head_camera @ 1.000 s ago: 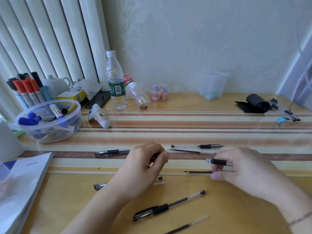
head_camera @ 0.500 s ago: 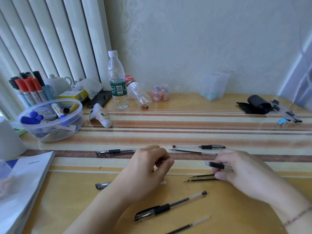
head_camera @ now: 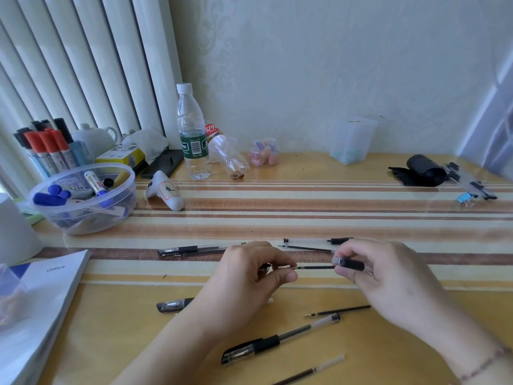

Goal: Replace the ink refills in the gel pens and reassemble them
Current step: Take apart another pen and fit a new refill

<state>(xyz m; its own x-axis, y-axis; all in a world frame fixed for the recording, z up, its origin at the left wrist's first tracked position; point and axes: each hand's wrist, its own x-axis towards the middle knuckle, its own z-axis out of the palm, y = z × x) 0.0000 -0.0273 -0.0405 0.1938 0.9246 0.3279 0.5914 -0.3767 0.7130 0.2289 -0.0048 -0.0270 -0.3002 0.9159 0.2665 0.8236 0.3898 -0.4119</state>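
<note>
My left hand (head_camera: 249, 276) pinches the tip end of a thin black ink refill (head_camera: 315, 267), which runs level to the right. My right hand (head_camera: 388, 279) grips a pen barrel by its black grip (head_camera: 351, 263), and the refill's other end meets the barrel's mouth. On the desk lie a capped gel pen (head_camera: 194, 249), a clear barrel (head_camera: 308, 240) with a refill (head_camera: 305, 248) beside it, a loose refill (head_camera: 337, 311), another gel pen (head_camera: 277, 341), a refill (head_camera: 308, 369) at the front and a pen cap end (head_camera: 173, 304) under my left wrist.
A clear bowl of markers (head_camera: 83, 198) and a marker rack (head_camera: 47, 151) stand at the left, a booklet (head_camera: 41, 295) at the front left. A water bottle (head_camera: 193, 134), a lying bottle (head_camera: 227, 157), a clear box (head_camera: 352, 140) and a black roll (head_camera: 422, 169) line the back.
My right hand rose off the desk and moved left with the barrel. The two hands have come together, and a refill now spans between them. One refill stays on the desk below.
</note>
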